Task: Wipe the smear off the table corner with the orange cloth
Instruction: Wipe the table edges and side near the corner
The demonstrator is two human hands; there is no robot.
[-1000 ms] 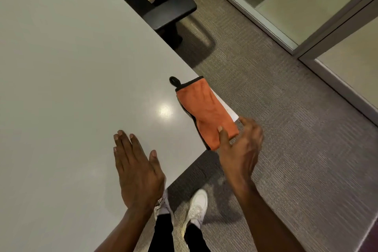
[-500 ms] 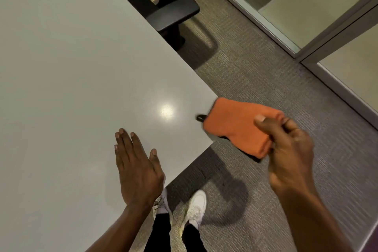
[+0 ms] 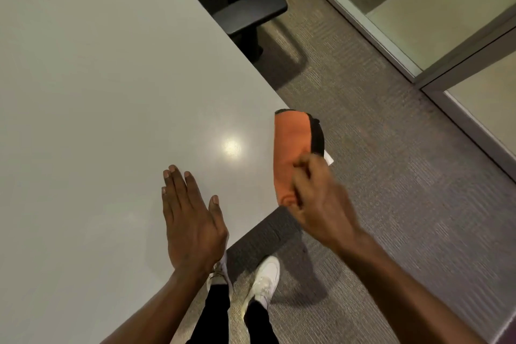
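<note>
My right hand (image 3: 318, 198) grips the folded orange cloth (image 3: 291, 145), which has black trim and a small white tag. The cloth sits over the near right corner of the pale grey table (image 3: 111, 92) and hides the corner tip. Whether it touches the surface I cannot tell. My left hand (image 3: 190, 220) lies flat on the tabletop, fingers together, a little to the left of the cloth. No smear is visible on the exposed surface; a ceiling light glints near the corner.
A black office chair (image 3: 245, 11) stands beside the table's right edge at the back. Grey carpet (image 3: 391, 176) lies to the right, bounded by glass partitions (image 3: 418, 8). My white shoes (image 3: 265, 279) are under the table's near edge.
My right hand swung the cloth off the corner out to the right over the carpet, then brought it back over the corner. My left hand stayed flat on the table.
</note>
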